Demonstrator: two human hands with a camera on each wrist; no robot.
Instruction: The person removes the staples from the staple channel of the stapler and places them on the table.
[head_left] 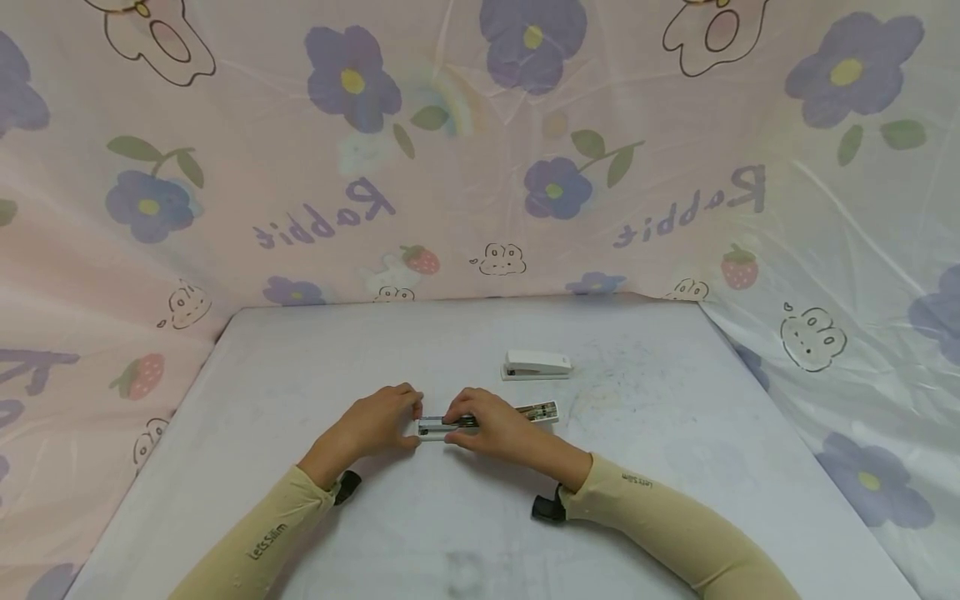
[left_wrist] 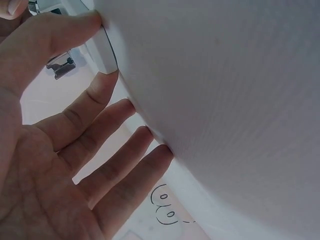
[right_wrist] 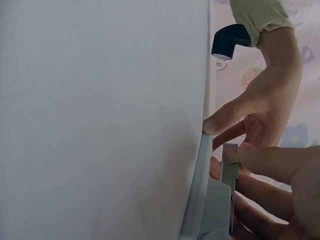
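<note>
Where the head view opens out, a white desk spans the lower half of the frame, its far edge running across the middle; grey smudges mark its surface right of centre. Pale printed cloth hangs behind and at both sides, bearing purple flowers, strawberries, rabbit faces and "Rabbit" in mirrored lettering. White opened stapler lies just below the centre of the frame, lid swung back toward the right; a second stapler, white and closed, stands a little above and to the right, apart from it. Both forearms enter from the bottom corners in beige sleeves, a black device at each wrist. Left hand: thumb and index finger grip the left end of the base from either side; per the left wrist view, the other three fingers are spread, tips down at the desk surface. Right hand: arched over the stapler's middle, thumb and fingers pinching its metal rail, seen raised above the base in the right wrist view.
</note>
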